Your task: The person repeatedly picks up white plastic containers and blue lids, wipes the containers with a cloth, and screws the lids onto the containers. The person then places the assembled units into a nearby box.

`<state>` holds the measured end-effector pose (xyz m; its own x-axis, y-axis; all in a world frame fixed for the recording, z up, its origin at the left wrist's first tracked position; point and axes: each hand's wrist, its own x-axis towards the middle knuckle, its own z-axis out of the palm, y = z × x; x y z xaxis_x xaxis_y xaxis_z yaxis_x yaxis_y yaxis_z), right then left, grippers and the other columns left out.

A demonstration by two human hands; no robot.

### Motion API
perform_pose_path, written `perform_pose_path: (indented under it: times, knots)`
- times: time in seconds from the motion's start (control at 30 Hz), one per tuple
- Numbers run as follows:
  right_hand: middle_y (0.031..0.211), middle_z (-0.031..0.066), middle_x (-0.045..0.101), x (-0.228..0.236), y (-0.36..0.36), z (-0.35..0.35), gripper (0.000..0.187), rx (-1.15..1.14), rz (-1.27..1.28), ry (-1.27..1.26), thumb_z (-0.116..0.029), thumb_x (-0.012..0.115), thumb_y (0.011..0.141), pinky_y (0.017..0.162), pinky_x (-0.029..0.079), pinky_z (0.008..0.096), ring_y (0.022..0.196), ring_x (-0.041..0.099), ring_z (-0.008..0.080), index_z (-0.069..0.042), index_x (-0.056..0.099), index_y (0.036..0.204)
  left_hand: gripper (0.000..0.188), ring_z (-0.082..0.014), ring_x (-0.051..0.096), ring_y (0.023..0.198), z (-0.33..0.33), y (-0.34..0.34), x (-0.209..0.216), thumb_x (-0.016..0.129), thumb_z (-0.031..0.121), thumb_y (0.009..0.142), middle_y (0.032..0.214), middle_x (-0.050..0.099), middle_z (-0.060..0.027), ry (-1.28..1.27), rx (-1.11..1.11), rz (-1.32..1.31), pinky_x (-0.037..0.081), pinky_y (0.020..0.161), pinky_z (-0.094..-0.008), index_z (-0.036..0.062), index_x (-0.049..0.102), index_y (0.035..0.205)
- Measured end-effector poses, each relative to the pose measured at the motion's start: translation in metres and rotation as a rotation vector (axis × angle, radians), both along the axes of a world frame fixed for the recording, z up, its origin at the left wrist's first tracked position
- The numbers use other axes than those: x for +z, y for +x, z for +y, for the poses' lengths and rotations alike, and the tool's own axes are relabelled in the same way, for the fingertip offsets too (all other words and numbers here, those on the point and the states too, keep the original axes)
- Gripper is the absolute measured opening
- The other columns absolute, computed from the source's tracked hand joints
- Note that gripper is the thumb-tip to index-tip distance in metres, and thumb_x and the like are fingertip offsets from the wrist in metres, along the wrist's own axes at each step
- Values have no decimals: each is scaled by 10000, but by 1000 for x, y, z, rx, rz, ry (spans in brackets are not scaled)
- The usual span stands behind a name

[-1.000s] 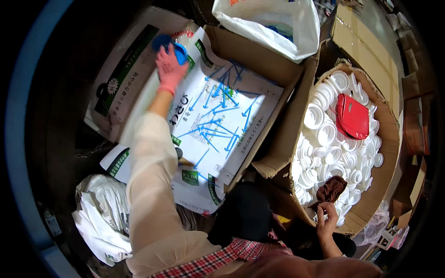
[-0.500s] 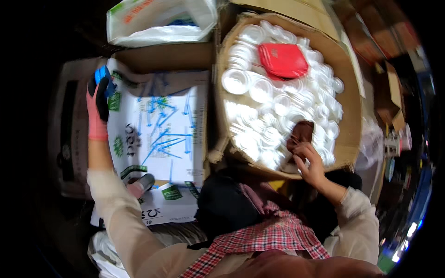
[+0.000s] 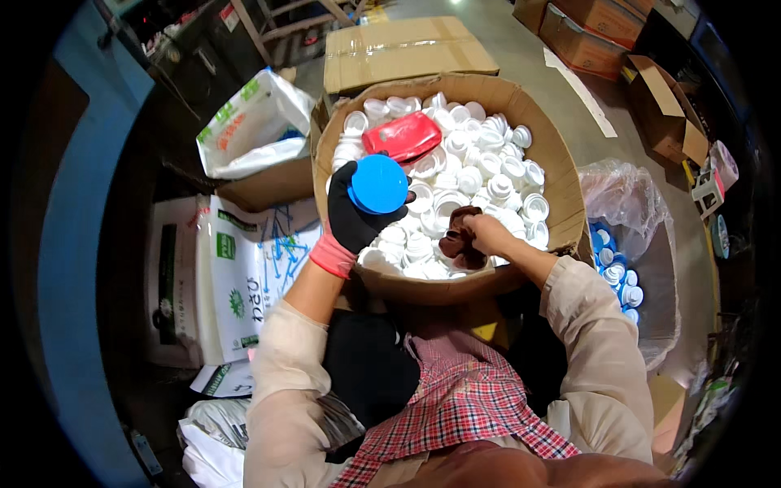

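My left hand [image 3: 348, 218], in a black and pink glove, grips a round blue plastic lid [image 3: 378, 185] by its edge, flat face up, above a large carton [image 3: 561, 187] of white plastic caps [image 3: 512, 167]. Bare, my right hand [image 3: 493, 236] pinches a crumpled dark brown cloth [image 3: 464, 238] over the near part of the same caps. A red pouch [image 3: 403, 136] lies on the caps toward the far left, just beyond the blue lid. The gloved fingers beneath the lid are partly hidden.
Left of the caps stands a carton lined with printed white sheeting [image 3: 236, 301]. A white bag [image 3: 256, 130] sits behind it. On the right, a plastic-lined box holds blue and white caps [image 3: 620, 281]. A closed carton [image 3: 407, 50] stands at the back.
My left hand has swung from the lined carton on the left to above the white caps, bringing the blue lid. My right hand keeps the brown cloth over the caps. The view has shifted.
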<state>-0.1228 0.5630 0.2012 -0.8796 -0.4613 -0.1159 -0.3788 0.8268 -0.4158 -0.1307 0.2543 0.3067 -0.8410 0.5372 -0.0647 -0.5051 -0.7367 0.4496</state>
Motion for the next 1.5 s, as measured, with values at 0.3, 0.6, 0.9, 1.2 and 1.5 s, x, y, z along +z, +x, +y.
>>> perform_pose_path:
  times: [0.3,0.6,0.9,1.2,1.5]
  knots:
    - [940,65,582,103,28,13,227,-122,204,-1151,-55,645,780,845,453,289,908,560,159,-38,573,995,751,-279,568,1154,97,24,-31,805,392,732,1277,573,-133,-1564,541,1183,451,993,-414,36,476,1305]
    - [1205,135,598,73,18,-9,333,-177,338,-860,-227,616,926,945,452,460,1113,563,389,-128,559,1239,434,-271,526,1243,158,12,-59,640,192,884,1271,584,-106,-915,251,932,406,1064,-467,57,519,1278]
    - [1029,108,681,57,-20,31,230,-372,3,-875,-90,539,960,836,486,302,949,644,191,-40,552,1184,628,-339,630,1101,108,15,-52,691,431,857,1260,573,-151,-759,189,559,556,897,-494,72,483,1328]
    - [1041,33,659,72,7,2,253,-190,-75,-1167,-177,645,954,873,467,272,971,579,104,-57,574,1165,618,-158,585,952,91,14,-50,758,386,862,1126,536,-62,-1074,336,201,546,752,-322,113,463,1332]
    - [1125,154,603,86,29,-29,627,-114,109,-898,-29,661,752,876,506,377,1015,642,298,-76,444,1339,545,-182,598,1122,111,34,-29,437,523,1026,1233,604,-82,-330,135,99,485,977,-330,100,484,1366]
